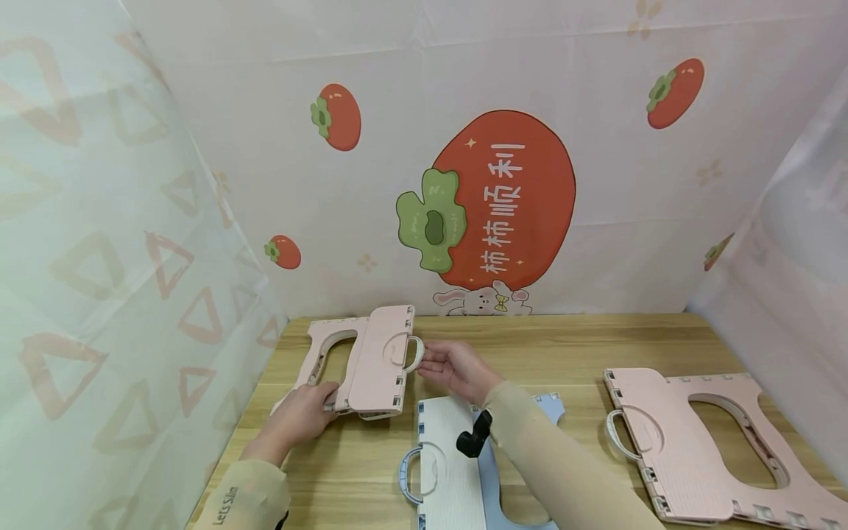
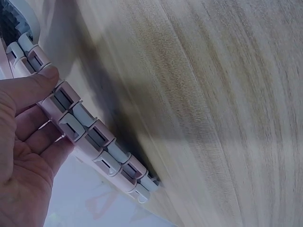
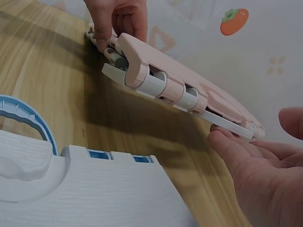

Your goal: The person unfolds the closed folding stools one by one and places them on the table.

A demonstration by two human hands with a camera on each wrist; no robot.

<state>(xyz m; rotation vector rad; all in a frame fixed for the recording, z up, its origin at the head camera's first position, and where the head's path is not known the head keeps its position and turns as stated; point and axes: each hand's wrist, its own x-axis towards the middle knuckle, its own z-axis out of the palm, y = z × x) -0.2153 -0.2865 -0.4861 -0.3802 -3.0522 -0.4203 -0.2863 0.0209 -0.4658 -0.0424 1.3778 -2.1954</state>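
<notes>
A pink folding step stool [image 1: 384, 361], folded flat, is held tilted above the table at the far left. My left hand [image 1: 298, 416] grips its near hinged edge, thumb on one side and fingers on the other, as the left wrist view shows [image 2: 28, 127]. My right hand [image 1: 457, 370] is at the stool's white carry handle [image 1: 415, 354]. In the right wrist view, its fairly straight fingers [image 3: 241, 151] touch the handle side from below, with the thumb apart. Just below the right hand lies a white and blue folding stool [image 1: 453, 471], partly hidden by the right forearm.
Another pink folding stool [image 1: 682, 456] lies flat at the right of the wooden table [image 1: 543, 342]. The blue carry handle [image 1: 408, 475] of the middle stool points left. A printed cloth [image 1: 596, 272] hangs behind the table, with more sheeting along both sides.
</notes>
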